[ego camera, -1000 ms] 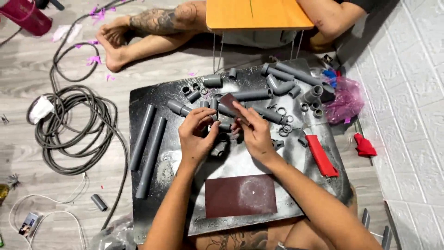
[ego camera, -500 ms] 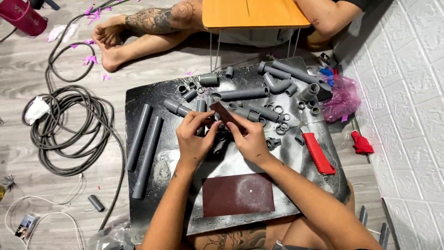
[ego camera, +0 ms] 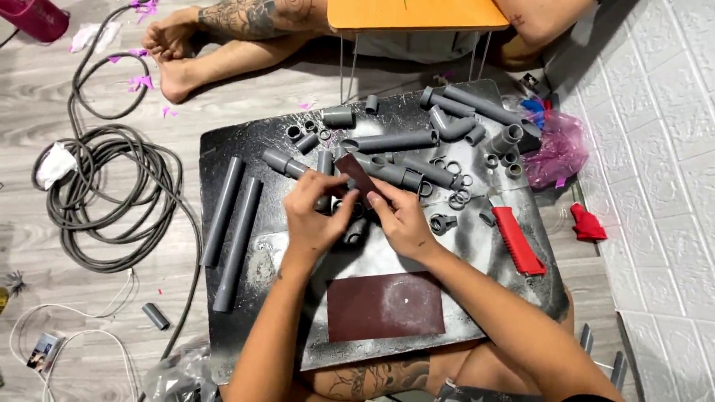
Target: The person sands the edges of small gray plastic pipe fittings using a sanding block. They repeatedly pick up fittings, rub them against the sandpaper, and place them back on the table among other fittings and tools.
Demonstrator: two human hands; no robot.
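My left hand pinches a small grey pipe fitting, mostly hidden behind its fingers. My right hand holds a small dark red piece of sandpaper slanted against that fitting. Both hands meet over the middle of a black work board. Several grey pipe pieces, elbows and rings lie on the board just beyond my fingers. A larger sheet of dark red sandpaper lies flat on the board under my forearms.
Two long grey pipes lie on the board's left. A red-handled tool sits on its right, near a pink plastic bag. A coiled grey hose lies left. Another person's legs and an orange table are beyond.
The small sandpaper piece has tilted from broad-on to a narrower slant against the fitting. My hands stay together, shifted slightly left and up in view.
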